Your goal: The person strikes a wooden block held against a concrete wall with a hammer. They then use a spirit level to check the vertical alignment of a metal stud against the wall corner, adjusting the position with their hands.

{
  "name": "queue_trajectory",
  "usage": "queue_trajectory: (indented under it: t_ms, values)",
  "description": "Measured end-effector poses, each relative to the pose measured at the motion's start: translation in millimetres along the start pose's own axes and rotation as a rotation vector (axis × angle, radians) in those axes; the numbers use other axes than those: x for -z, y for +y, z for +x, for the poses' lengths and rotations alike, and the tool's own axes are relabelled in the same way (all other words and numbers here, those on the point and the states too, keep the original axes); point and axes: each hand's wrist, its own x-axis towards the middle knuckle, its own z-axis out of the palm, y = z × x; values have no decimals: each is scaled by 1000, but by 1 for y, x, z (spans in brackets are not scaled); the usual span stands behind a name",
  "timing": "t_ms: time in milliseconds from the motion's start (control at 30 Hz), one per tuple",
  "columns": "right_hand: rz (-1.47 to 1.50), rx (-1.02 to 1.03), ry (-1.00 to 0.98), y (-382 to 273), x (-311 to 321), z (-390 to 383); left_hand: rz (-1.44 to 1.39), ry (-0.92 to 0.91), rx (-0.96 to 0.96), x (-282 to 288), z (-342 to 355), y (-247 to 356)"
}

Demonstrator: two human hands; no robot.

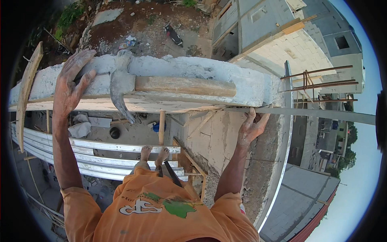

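Observation:
My left hand (75,80) lies on the rough top of a concrete-covered wall (246,78), its fingers stretched out and spread. A thin nail (103,74) sticks out beside its thumb. Between my hands a claw hammer (183,85) rests flat on the wall, its worn wooden handle pointing right and its claw hanging over the near edge. My right hand (254,126) is closed at the wall's near right corner, thumb and fingers gripping a long, flat grey metal bar (322,113). The bar reaches out past the corner to the right.
My bare feet stand on metal planks (109,150) high above a floor. A wooden board (28,92) leans across the wall at left. Rusty rebars (326,84) jut out at right, near a metal edge strip (286,139). A motorbike (173,35) stands on the ground beyond.

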Motion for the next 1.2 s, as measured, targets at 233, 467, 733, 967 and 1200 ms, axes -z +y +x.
queue_trajectory:
  t_ms: [233, 467, 733, 967, 1200]
  values:
    - [113, -55, 12, -9, -3, -1, -19, -3, -9, 0, 0, -2]
    - [109, -89, 48, 2, -4, -6, 35, -5, 12, -3, 0, -3]
    - [123, -168, 70, -5, -5, -15, 49, -18, -40, -3, 2, -8]
    - [-217, 92, 108, 4, -11, -19, 51, -20, -10, 0, -1, -4]
    - [-216, 17, 154, -6, -12, -19, 39, -39, -69, 2, 1, -2]
